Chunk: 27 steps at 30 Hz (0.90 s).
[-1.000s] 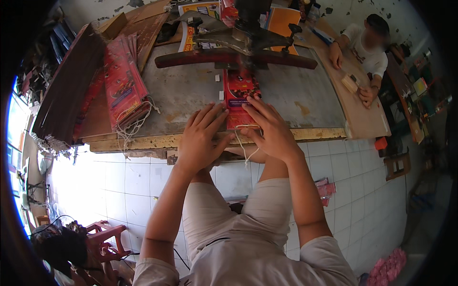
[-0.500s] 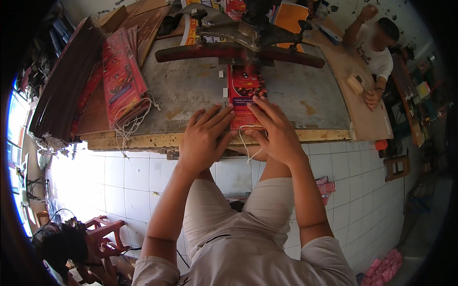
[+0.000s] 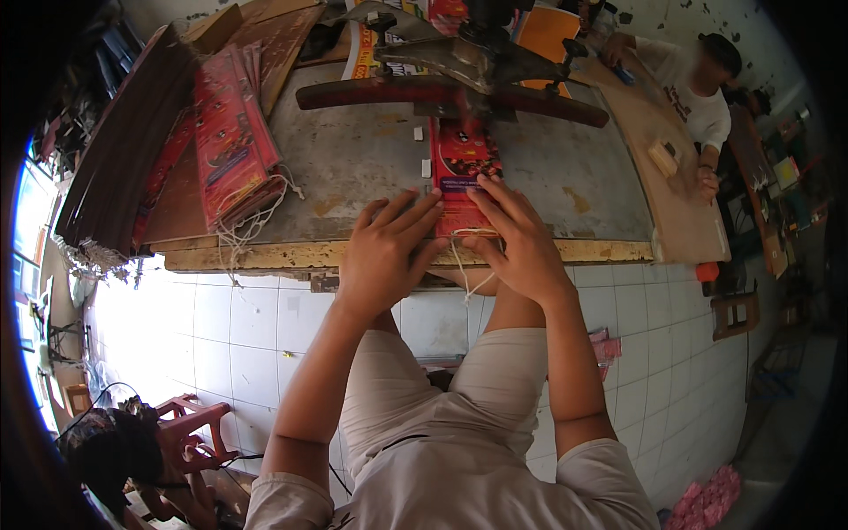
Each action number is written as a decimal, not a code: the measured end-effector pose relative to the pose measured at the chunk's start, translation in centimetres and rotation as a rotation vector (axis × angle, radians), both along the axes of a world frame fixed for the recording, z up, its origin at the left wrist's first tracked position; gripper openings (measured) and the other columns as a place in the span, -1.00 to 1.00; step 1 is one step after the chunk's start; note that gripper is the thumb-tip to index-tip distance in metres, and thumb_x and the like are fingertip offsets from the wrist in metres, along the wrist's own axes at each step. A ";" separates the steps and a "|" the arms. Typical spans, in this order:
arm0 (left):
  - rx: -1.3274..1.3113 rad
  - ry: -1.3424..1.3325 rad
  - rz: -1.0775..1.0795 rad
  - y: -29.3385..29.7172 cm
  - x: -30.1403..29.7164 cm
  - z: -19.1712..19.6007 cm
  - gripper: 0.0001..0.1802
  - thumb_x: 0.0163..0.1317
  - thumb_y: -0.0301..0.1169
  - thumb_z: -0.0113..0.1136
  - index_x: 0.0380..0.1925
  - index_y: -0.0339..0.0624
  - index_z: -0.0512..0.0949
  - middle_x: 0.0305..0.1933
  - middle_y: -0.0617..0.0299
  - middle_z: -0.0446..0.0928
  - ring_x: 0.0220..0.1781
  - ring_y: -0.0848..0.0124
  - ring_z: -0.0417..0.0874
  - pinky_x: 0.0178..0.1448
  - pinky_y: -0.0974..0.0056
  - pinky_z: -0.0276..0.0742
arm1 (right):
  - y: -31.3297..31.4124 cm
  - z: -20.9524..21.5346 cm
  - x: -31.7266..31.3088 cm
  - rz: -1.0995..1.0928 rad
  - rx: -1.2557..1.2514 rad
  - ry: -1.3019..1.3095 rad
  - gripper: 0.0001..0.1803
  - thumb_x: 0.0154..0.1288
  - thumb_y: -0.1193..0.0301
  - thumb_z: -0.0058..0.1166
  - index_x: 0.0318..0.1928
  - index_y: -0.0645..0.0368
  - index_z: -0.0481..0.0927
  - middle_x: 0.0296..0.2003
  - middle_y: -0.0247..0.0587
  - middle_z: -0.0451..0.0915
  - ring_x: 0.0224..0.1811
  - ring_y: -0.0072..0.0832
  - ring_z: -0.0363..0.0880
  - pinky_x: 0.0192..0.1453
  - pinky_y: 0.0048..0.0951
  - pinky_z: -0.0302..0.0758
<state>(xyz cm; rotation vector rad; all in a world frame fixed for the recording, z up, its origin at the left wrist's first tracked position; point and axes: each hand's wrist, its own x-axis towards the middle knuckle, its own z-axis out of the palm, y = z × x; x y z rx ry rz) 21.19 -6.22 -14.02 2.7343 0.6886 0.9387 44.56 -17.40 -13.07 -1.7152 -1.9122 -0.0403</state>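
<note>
Metal press (image 3: 468, 69) hides far end of red bag (image 3: 461, 166), w/ bag stack (image 3: 231, 150) on L.

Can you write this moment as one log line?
left hand: beside red packet | right hand: on its right side | white cord: near end | dark metal machine: far end

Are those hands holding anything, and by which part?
The red packet lies flat, seemingly steadied, not gripped: left hand at its left edge, right hand on its right edge.
</note>
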 end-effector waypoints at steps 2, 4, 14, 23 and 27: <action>0.000 -0.008 -0.005 0.0 0.1 0.0 -0.46 0.50 -0.11 0.43 0.38 -0.10 0.74 0.55 0.26 0.70 0.60 0.10 0.63 0.64 -0.17 0.46 | -0.1 0.0 0.1 -0.005 0.000 -0.008 -0.24 0.48 0.17 0.47 0.54 0.26 0.57 0.62 0.00 0.45 0.69 0.04 0.40 0.79 0.16 0.34; -0.001 -0.003 -0.003 0.0 0.1 0.1 -0.45 0.50 -0.10 0.43 0.38 -0.10 0.75 0.55 0.26 0.69 0.61 0.10 0.63 0.64 -0.17 0.46 | -0.1 -0.1 0.1 -0.012 0.001 -0.028 -0.23 0.48 0.16 0.48 0.55 0.26 0.57 0.63 0.00 0.44 0.69 0.04 0.39 0.79 0.14 0.34; -0.001 -0.011 -0.007 -0.1 0.1 0.0 -0.49 0.53 -0.10 0.41 0.35 -0.10 0.77 0.55 0.26 0.70 0.61 0.10 0.63 0.62 -0.13 0.47 | -0.1 -0.1 0.1 -0.014 -0.014 0.002 -0.24 0.49 0.16 0.47 0.55 0.26 0.56 0.64 0.00 0.44 0.70 0.07 0.38 0.77 0.17 0.34; -0.005 -0.010 -0.018 0.0 0.3 0.2 -0.47 0.52 -0.13 0.41 0.39 -0.09 0.74 0.56 0.25 0.68 0.61 0.08 0.62 0.62 -0.14 0.47 | -0.4 0.4 0.3 0.019 -0.024 0.074 -0.29 0.56 0.20 0.43 0.58 0.19 0.57 0.66 -0.07 0.45 0.72 0.00 0.39 0.75 0.05 0.38; -0.009 0.077 0.005 0.0 -0.9 -0.4 -0.37 0.50 -0.13 0.39 0.50 -0.11 0.63 0.68 0.19 0.56 0.67 0.06 0.55 0.69 -0.18 0.40 | -1.5 2.0 5.5 0.033 -0.206 0.204 -0.35 0.68 0.12 0.29 0.57 0.21 0.59 0.62 -0.04 0.52 0.71 -0.08 0.42 0.76 -0.03 0.37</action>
